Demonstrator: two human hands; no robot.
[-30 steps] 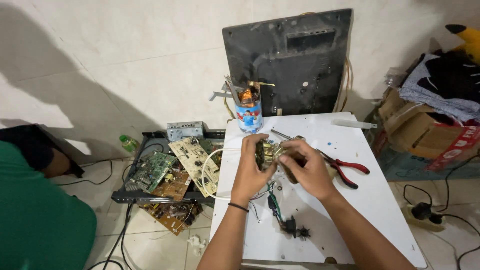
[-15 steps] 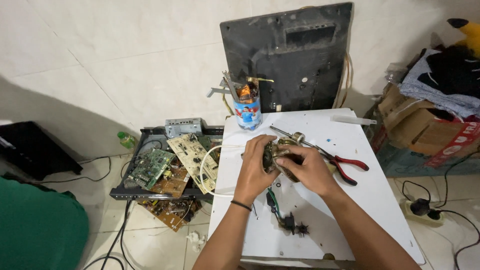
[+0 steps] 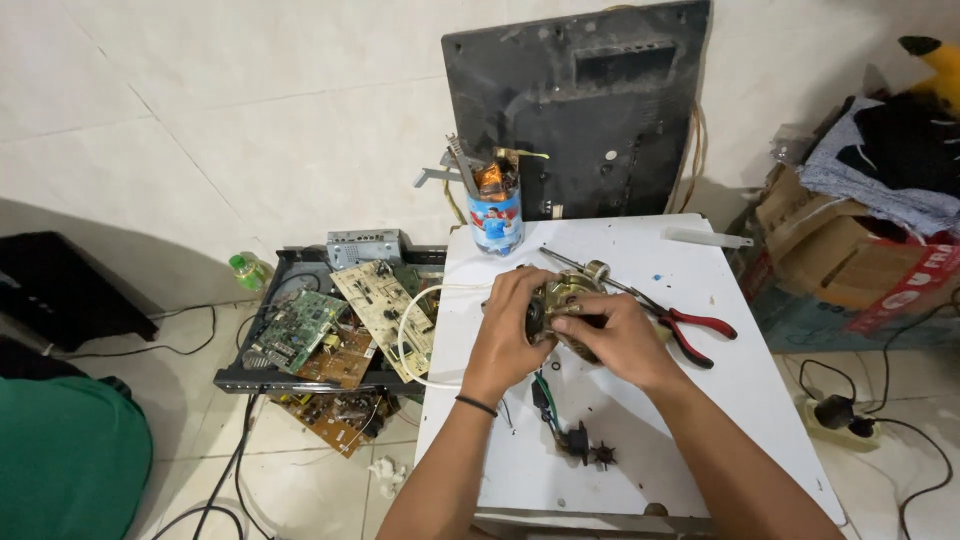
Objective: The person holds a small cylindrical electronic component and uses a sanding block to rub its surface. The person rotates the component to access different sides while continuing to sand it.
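Both my hands hold a small electric motor (image 3: 560, 300), metal with copper windings, just above the white table (image 3: 740, 420). My left hand (image 3: 510, 325) wraps its left side. My right hand (image 3: 615, 335) grips its right side, fingers across the front. A thin shaft sticks out of the motor toward the upper right. Wires (image 3: 545, 395) hang from the motor down to a small black part (image 3: 578, 440) on the table. Red-handled pliers (image 3: 690, 325) lie just right of my right hand.
A tin (image 3: 495, 210) stuffed with tools stands at the table's back edge, before a black screen back panel (image 3: 580, 110). Circuit boards (image 3: 340, 320) fill a tray on the floor at left. A cardboard box (image 3: 850, 260) with clothes stands right. Cables and a plug (image 3: 835, 410) lie on the floor.
My hands have turned and shifted the motor slightly; the view has drifted a little. The green-clad shape at left sits lower in the frame.
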